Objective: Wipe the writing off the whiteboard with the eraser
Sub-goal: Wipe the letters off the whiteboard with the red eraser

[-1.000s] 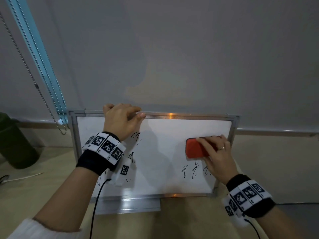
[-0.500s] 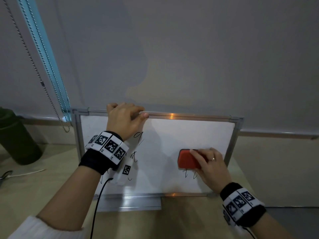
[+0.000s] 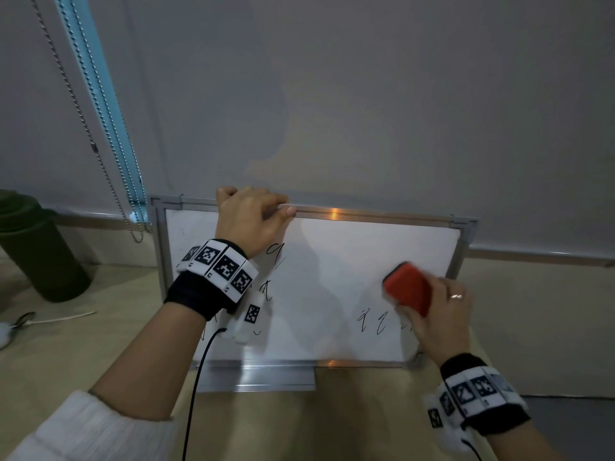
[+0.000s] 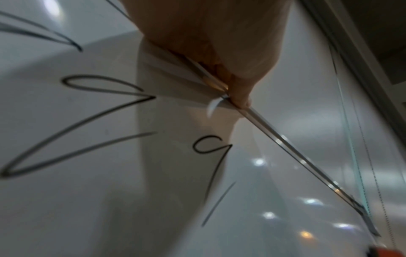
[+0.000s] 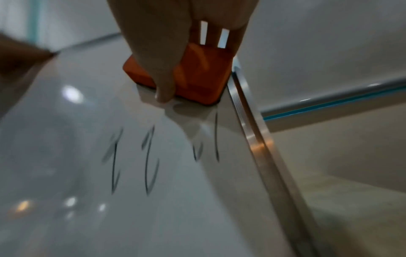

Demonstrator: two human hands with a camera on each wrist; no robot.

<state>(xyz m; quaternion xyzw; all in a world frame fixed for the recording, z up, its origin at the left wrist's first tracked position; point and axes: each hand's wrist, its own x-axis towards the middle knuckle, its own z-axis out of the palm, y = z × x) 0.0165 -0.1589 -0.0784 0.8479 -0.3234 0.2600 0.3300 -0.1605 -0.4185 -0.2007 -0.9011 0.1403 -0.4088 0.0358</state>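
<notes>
Nearest the camera, the right hand (image 3: 439, 314) grips the red eraser (image 3: 407, 287), thumb on one side and fingers curled over the other, and holds its flat face against the whiteboard (image 3: 332, 287) close to the right edge of the frame. In the right wrist view the eraser (image 5: 193, 76) sits just above a short row of black marks (image 5: 151, 160), so the grip looks set to drag the pad down over them; this is probably mid-wipe, with that lower right patch yet to be cleared.

Further up, the left hand (image 3: 248, 221) is clamped over the top rail of the frame, fingers hooked behind it and the thumb lying along the front. That hold most likely steadies the board, which stands propped upright on the pale surface (image 3: 100, 327), so it does not tip or slide under the pressure of wiping. More writing (image 4: 87, 121) sits beneath that wrist on the left side, untouched.

Off to the far left stands a dark green bottle (image 3: 36, 251); its contents cannot be seen. Behind the board hangs a grey blind with a bead chain (image 3: 96, 151).
</notes>
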